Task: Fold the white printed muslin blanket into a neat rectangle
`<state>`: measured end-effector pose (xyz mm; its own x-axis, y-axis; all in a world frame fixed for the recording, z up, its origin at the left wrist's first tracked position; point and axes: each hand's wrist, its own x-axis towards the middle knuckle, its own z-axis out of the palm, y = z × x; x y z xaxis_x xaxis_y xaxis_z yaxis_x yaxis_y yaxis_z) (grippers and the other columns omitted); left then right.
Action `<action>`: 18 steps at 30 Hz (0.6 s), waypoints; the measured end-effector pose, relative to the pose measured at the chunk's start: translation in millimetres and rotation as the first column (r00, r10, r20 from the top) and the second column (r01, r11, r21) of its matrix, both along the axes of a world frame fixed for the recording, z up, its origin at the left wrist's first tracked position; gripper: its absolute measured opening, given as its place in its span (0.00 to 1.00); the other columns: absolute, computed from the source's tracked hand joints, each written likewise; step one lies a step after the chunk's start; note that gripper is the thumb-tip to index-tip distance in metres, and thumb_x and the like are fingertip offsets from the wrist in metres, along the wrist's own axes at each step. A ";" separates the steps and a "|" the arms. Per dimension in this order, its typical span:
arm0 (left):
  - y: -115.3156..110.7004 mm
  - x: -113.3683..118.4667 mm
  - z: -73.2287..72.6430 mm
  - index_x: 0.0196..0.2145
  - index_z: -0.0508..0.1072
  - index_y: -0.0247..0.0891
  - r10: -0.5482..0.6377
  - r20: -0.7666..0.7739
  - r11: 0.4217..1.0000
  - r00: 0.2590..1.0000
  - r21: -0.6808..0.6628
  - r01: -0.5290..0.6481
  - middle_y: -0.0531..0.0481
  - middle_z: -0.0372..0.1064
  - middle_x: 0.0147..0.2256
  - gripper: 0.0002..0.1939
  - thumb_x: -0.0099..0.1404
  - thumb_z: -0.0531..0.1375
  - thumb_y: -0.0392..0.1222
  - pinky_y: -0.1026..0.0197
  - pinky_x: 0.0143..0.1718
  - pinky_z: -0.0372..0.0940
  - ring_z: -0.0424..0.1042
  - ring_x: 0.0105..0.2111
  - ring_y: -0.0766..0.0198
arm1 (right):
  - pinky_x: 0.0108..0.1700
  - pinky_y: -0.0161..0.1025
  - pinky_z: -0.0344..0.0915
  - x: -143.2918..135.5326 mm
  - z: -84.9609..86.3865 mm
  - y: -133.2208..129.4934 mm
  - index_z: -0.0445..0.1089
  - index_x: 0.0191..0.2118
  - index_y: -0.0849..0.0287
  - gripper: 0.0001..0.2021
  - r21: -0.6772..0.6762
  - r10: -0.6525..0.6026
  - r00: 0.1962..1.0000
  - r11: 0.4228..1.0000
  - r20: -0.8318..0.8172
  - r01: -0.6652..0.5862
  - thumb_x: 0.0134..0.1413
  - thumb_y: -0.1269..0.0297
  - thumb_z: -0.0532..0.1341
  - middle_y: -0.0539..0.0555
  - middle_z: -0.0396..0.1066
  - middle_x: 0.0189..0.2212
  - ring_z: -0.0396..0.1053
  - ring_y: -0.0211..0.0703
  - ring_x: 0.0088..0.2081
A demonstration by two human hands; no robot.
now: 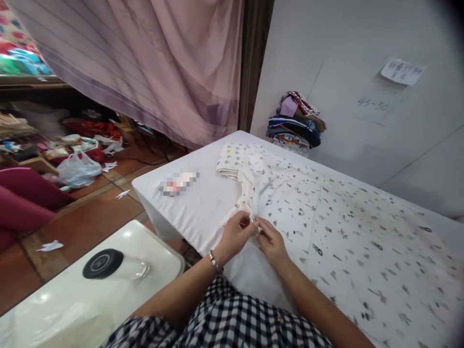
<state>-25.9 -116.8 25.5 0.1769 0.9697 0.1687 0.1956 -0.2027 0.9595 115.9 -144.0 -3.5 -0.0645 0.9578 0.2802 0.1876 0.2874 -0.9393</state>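
While your two hands meet at the near-left border of the printed cloth (340,232), your left hand (235,238) and right hand (272,246) each pinch the narrow white strip (248,186) between thumb and fingers, the fingertips almost touching. Just what lies under the pads is too small to tell.

The work in hand looks like close handling of this edge, perhaps straightening or joining it. As a judgement, any next move here calls for a light, steady pinch on both sides, with the wrists low and the strip free of twists.

The strip points away from you, its long axis running from your fingers towards the folded cloth (235,157) at the far end of the white-covered table (203,205). The printed cloth lies flat, stretching from that folded end towards your near right, its long axis slanting across the table.

Further out, a blurred-out item (179,183) sits on the table left of the folds. Nearer your left arm, a clear jar (136,268) with a black lid (103,264) lies on the glossy side table (145,241). Beyond the main table stands a pile of fabrics (295,123), against the pale wall (337,96).
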 end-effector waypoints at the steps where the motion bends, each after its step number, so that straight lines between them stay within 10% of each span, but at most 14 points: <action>1: -0.4 -0.6 -0.1 0.30 0.68 0.35 -0.010 -0.004 1.000 1.000 0.007 0.010 0.52 0.66 0.27 0.08 0.58 0.57 0.44 0.65 0.30 0.61 0.65 0.27 0.68 | 0.44 0.41 0.67 1.5 -1.9 1.1 0.68 0.50 0.52 0.17 -0.037 -0.020 0.999 0.999 -0.028 0.019 0.53 0.61 0.58 0.54 0.66 0.49 0.65 0.46 0.48; 7: -5.7 -5.7 1.7 0.34 0.69 0.37 0.058 -0.196 0.976 0.979 0.218 -0.014 0.53 0.65 0.29 0.05 0.59 0.56 0.38 0.65 0.29 0.60 0.62 0.26 0.70 | 0.29 0.34 0.66 6.0 4.3 5.6 0.73 0.36 0.57 0.10 -0.136 -0.202 0.974 0.973 -0.105 0.187 0.50 0.59 0.59 0.51 0.68 0.34 0.65 0.35 0.27; 18: -11.6 3.5 7.0 0.40 0.69 0.39 0.114 -0.318 0.907 0.941 0.419 0.031 0.52 0.65 0.30 0.08 0.63 0.55 0.37 0.65 0.31 0.61 0.64 0.28 0.69 | 0.29 0.35 0.66 -5.3 11.1 -6.7 0.65 0.35 0.58 0.12 -0.232 -0.225 0.944 0.958 -0.241 0.170 0.45 0.59 0.63 0.49 0.69 0.26 0.67 0.39 0.28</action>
